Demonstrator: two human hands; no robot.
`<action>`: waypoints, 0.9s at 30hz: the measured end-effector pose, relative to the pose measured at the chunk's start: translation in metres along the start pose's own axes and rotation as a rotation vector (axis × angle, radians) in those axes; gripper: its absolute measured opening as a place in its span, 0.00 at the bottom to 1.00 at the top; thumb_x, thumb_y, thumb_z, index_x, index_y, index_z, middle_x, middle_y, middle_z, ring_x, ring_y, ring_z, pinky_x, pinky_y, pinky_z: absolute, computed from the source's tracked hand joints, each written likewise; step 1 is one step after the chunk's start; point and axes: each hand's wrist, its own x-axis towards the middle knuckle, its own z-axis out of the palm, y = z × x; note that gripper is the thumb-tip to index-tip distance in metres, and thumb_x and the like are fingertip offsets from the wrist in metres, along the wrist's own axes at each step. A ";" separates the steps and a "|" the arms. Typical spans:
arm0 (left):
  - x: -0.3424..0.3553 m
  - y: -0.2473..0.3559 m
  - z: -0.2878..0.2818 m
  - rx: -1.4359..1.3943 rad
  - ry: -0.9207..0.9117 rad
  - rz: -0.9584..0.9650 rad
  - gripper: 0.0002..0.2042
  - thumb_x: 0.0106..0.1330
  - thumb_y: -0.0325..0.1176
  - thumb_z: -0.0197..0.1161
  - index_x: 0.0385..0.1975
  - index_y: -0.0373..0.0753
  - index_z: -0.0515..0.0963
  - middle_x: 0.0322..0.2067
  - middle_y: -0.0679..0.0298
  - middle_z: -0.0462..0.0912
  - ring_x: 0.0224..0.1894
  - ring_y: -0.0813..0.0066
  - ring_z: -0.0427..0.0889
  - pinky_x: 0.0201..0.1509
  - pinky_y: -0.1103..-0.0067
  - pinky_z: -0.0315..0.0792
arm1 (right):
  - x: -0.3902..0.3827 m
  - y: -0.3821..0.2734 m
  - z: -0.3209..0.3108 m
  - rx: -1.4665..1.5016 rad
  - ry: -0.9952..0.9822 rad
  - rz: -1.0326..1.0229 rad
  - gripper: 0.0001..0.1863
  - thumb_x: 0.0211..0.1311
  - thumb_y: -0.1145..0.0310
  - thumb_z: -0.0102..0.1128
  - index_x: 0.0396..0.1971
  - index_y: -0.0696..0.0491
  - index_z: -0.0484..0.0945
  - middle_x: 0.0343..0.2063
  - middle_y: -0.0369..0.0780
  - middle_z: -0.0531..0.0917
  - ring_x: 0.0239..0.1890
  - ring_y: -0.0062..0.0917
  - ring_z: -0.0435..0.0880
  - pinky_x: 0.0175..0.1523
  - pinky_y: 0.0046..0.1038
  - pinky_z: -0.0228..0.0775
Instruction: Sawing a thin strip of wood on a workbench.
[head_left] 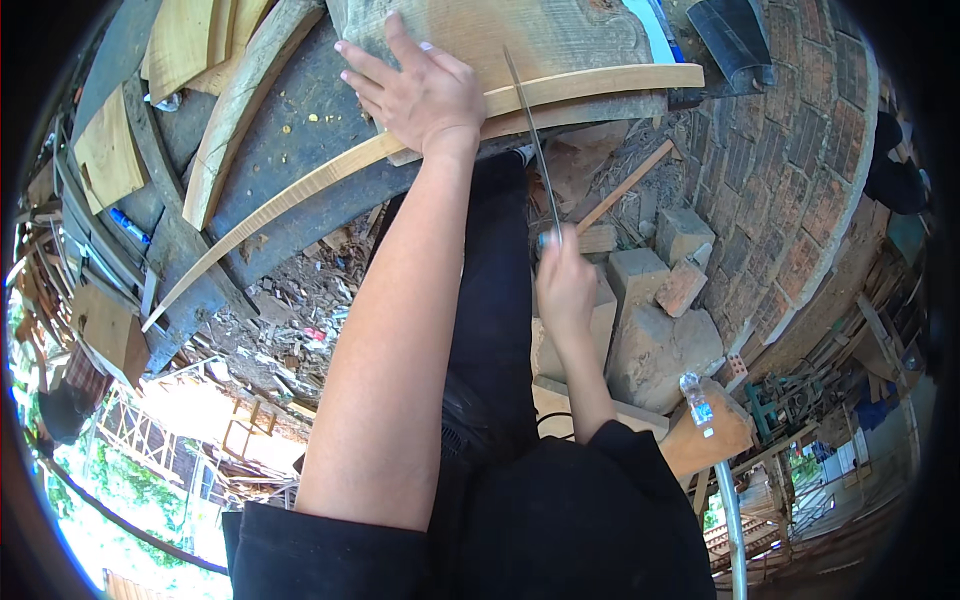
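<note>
A long, thin wooden strip [590,84] lies across a wide wooden board [480,40], its left part reaching out past the board toward the lower left. My left hand [428,98] rests on the strip and board with its fingers spread. Closed around the handle of a handsaw [541,150], my right hand [566,275] is below the strip and to the right. The narrow blade crosses the strip right of my left hand, its tip reaching over the board. My fingers cover most of the saw handle.
A brick wall [780,190] curves along the right. Concrete blocks [655,330] and a thin wooden stick [628,188] lie below the board among scraps. A curved timber [240,110] and a blue marker [130,226] are at the left. A plastic bottle [697,402] stands at the lower right.
</note>
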 end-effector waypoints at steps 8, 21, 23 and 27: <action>-0.002 0.004 0.006 0.016 0.016 0.016 0.22 0.63 0.37 0.45 0.59 0.52 0.58 0.62 0.39 0.49 0.61 0.38 0.55 0.64 0.60 0.52 | 0.084 -0.031 0.005 0.009 -0.009 -0.056 0.08 0.60 0.69 0.49 0.38 0.54 0.69 0.15 0.50 0.76 0.22 0.46 0.78 0.24 0.46 0.67; 0.000 0.002 0.005 -0.011 0.036 0.029 0.22 0.62 0.37 0.46 0.58 0.50 0.60 0.61 0.38 0.50 0.60 0.38 0.56 0.64 0.61 0.52 | 0.064 -0.024 0.004 0.007 -0.018 -0.044 0.06 0.63 0.68 0.45 0.33 0.55 0.68 0.15 0.51 0.75 0.21 0.47 0.78 0.24 0.45 0.66; -0.001 -0.003 0.002 -0.021 0.047 0.029 0.22 0.62 0.37 0.46 0.58 0.50 0.61 0.61 0.38 0.50 0.60 0.38 0.56 0.64 0.60 0.52 | 0.030 -0.020 -0.011 0.002 -0.063 -0.002 0.06 0.63 0.68 0.45 0.34 0.54 0.68 0.15 0.51 0.75 0.21 0.46 0.78 0.24 0.45 0.66; 0.002 0.000 0.002 -0.006 0.057 0.045 0.22 0.62 0.37 0.46 0.58 0.50 0.60 0.60 0.37 0.51 0.60 0.38 0.57 0.63 0.59 0.52 | 0.004 -0.021 -0.034 -0.012 -0.140 0.087 0.05 0.63 0.69 0.45 0.34 0.54 0.68 0.14 0.51 0.75 0.21 0.47 0.78 0.24 0.46 0.65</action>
